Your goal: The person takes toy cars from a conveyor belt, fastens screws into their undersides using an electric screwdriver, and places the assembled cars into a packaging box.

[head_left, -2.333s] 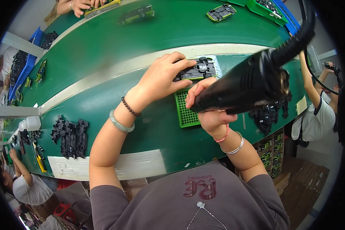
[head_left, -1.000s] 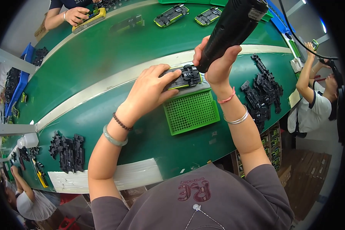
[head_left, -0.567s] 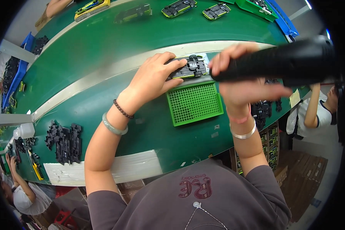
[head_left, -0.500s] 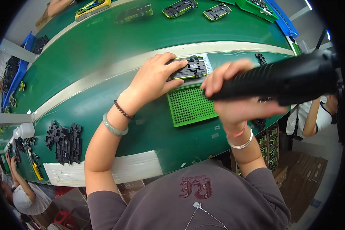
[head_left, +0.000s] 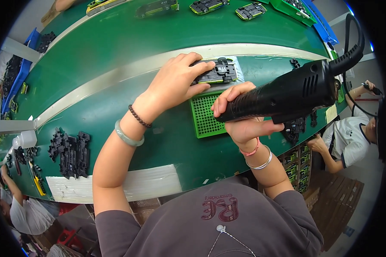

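An upside-down toy car (head_left: 224, 73) shows its black underside and wheels on the workbench. My left hand (head_left: 176, 79) grips its left end, thumb along the near edge and fingers over the top. My right hand (head_left: 240, 118) is wrapped round the body of a black electric screwdriver (head_left: 283, 96), whose cord end points up and right. Its tip is hidden by the hand. Below the car lies a green perforated tray (head_left: 206, 115), partly covered by the right hand. A pale cloth or pad (head_left: 238, 70) lies under the car's right end.
Black plastic chassis parts (head_left: 73, 154) are heaped at left, near a white bottle (head_left: 25, 139). More black parts (head_left: 294, 128) lie at right. Across a pale rail, upturned toy cars (head_left: 251, 11) sit on a green surface. A co-worker (head_left: 347, 137) is at right, another at lower left.
My right hand and the screwdriver have moved left, and the tool is now tilted, its cord visible. My left hand still holds the toy car. The view has shifted slightly.
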Demonstrator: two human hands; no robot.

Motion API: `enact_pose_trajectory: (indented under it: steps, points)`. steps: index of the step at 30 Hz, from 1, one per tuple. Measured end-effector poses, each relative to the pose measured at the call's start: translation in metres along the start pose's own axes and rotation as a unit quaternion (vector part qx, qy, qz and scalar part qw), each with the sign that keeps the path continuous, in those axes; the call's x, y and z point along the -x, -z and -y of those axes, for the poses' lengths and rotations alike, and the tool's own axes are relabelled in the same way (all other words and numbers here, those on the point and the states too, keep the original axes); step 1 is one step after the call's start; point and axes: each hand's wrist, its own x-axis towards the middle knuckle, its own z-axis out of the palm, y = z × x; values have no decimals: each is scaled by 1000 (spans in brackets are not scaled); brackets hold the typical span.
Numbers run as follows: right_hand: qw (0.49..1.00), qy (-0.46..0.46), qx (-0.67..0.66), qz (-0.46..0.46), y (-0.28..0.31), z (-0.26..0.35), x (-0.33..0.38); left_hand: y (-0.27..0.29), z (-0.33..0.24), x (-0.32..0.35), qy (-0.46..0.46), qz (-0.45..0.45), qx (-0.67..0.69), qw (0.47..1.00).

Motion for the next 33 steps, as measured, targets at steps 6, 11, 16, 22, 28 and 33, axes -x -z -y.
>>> enact_pose_trajectory:
  steps: [6, 11, 16, 22, 28, 33]
  points:
    - [999, -26, 36, -23, -7, -1, 4, -1, 1, 0, 2, 5, -6, 1000]
    - [994, -57, 95, 24, -7, 2, 0, 1, 0, 1, 14, 16, 4, 1000]
    - [998, -51, 29, -27, -11, 8, -6, 21, 6, 0, 16, 33, 42, 998]
    - [993, 97, -36, 58, -26, 40, -58, 57, 21, 6, 147, 168, 26, 974]
    - [995, 69, 59, 48, -58, 9, -90, 47, 31, 10, 86, 125, 53, 987]
    - [993, 53, 86, 53, -57, -11, -92, 48, 29, 7, 73, 123, 76, 987]
